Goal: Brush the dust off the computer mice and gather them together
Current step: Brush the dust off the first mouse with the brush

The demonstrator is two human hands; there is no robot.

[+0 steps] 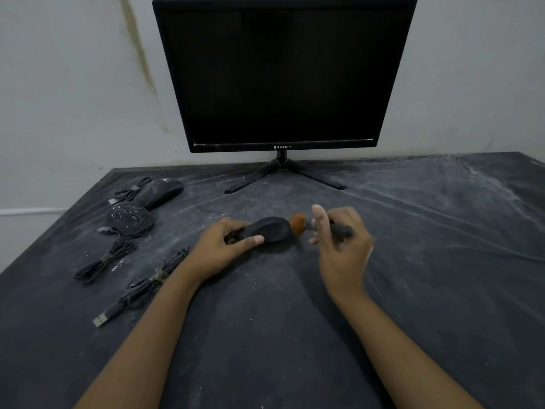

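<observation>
Black cloth [413, 261], streaked with pale dust, covers the table. Centre: the left hand [227, 246] grips a black mouse [272, 231] by its near end, with the thumb along its side and the fingers curled round it. Whether this mouse rests on the cloth or sits just off it cannot be told. At three o'clock from it, the right hand [343, 243] holds a small brush [298, 223] by its dark handle, and the orange bristles touch the mouse's end. At ten o'clock lie the far dusty mouse [162, 190] and the near dusty mouse [129, 218], just beside each other. At eight o'clock lie the outer cable bundle [103, 261] and the inner cable bundle [144, 286]. At twelve o'clock stands a dark monitor [283, 75].
</observation>
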